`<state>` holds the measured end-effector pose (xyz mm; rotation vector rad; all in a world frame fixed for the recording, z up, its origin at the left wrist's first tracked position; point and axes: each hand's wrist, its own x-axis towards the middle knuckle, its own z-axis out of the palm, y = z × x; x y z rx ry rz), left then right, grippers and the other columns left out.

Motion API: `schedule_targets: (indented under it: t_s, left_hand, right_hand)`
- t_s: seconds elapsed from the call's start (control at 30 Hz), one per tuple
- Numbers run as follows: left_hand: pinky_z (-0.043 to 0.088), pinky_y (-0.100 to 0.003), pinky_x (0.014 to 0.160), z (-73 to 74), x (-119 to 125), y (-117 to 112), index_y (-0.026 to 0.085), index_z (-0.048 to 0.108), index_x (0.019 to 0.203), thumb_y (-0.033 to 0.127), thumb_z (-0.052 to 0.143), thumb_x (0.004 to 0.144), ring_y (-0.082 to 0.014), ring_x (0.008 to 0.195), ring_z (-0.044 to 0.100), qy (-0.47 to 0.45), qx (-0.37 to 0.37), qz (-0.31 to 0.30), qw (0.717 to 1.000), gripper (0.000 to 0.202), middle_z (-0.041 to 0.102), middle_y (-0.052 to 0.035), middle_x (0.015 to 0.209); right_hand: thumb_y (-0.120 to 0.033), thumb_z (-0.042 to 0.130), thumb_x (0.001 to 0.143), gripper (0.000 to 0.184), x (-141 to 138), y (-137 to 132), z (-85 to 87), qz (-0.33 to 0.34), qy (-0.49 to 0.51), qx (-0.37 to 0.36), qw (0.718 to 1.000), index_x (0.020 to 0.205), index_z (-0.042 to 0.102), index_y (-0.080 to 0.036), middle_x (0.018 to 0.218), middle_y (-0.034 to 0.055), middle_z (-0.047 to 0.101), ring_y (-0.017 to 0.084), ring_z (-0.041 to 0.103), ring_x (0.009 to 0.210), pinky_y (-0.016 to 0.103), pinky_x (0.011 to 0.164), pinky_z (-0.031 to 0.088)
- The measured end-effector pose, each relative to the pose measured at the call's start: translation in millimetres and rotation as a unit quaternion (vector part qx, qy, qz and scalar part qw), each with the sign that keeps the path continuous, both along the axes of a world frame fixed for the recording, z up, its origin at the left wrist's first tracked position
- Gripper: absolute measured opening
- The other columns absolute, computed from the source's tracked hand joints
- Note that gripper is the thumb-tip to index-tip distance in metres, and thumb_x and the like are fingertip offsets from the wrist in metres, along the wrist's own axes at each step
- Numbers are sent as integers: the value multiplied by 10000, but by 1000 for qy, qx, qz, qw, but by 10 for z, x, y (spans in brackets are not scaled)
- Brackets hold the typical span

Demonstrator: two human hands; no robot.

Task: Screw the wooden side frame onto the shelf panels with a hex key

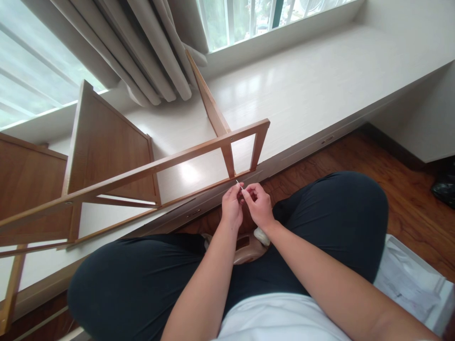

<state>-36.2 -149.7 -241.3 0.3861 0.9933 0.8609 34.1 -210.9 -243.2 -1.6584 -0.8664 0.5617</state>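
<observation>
Both my hands meet in front of my crossed legs, over the wooden floor. My left hand (pixel 232 204) and my right hand (pixel 259 203) pinch a thin pale stick or pin (pixel 239 185) between their fingertips; its tip pokes up above the fingers. Just beyond them lies a partly built wooden shelf frame (pixel 213 144) on its side, resting on the white window platform (pixel 320 85). The frame's near rail has small screw holes. Under my wrists, between my legs, sit a tan object (pixel 245 248) and a small white thing (pixel 262 235) that I cannot name.
Grey curtains (pixel 149 52) hang at the back left by the windows. A brown wooden panel (pixel 24 180) stands at the far left. White plastic packaging (pixel 412 279) lies on the floor at my right. A dark object (pixel 444 187) sits at the right edge.
</observation>
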Motion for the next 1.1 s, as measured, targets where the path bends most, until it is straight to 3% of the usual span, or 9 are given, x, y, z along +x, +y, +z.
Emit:
schedule_targets:
  t_s: [0.27, 1.1]
  left_hand:
    - [457, -260, 645, 9, 7, 27, 127, 771, 837, 341, 883, 656, -127, 688, 621, -2, 1, -17, 1000, 303, 697, -37, 770]
    - [490, -264, 670, -26, 9, 39, 125, 761, 844, 340, 862, 695, -127, 673, 632, 0, 6, -22, 1000, 281, 699, -40, 752]
  right_hand:
    - [-445, 669, 910, 210, 3, 4, 28, 1, -22, -13, 1000, 908, 617, -241, 790, 18, 711, 196, 682, 698, 314, 701, 534]
    - [-453, 693, 899, 223, -1, 24, -2, 9, -8, -13, 1000, 912, 627, -241, 773, 6, 703, 185, 647, 671, 300, 683, 502]
